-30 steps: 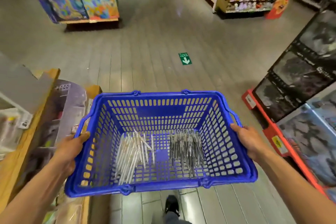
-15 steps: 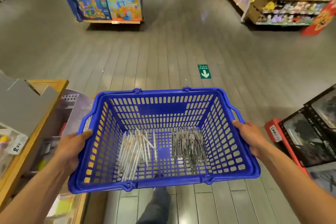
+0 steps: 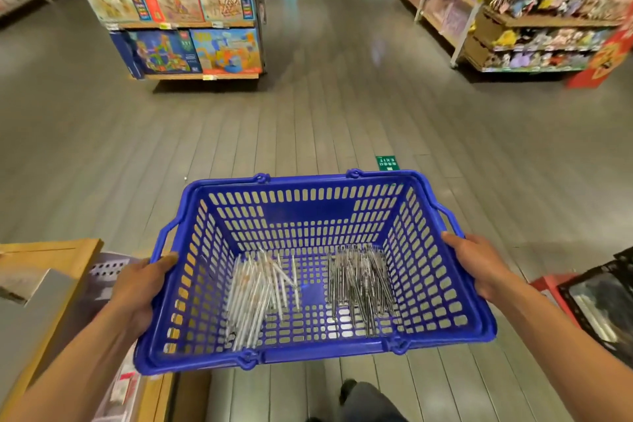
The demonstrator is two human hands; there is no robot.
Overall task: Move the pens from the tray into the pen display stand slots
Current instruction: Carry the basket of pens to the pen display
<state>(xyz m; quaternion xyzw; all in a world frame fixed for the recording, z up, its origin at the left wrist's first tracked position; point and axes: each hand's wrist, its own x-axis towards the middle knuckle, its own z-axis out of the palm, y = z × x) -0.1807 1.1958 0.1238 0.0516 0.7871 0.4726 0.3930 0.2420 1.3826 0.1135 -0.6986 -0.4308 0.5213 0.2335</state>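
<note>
Gripping the blue plastic basket [image 3: 308, 209] by its two side rims, the left hand [image 3: 137, 288] and right hand [image 3: 479, 264] are keeping it level, so the white pens [image 3: 255, 298] and silver pens [image 3: 359, 284] are lying in separate heaps on its floor; no display stand is showing.

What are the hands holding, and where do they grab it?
Both hold the blue basket by its side rims: the left hand on the left rim, the right hand on the right rim.

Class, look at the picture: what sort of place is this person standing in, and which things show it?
Most likely a toy or stationery shop: shelves of colourful boxed toy sets, a rack of packaged soft toys, and a blue plastic shopping basket carried along the aisle.
</note>
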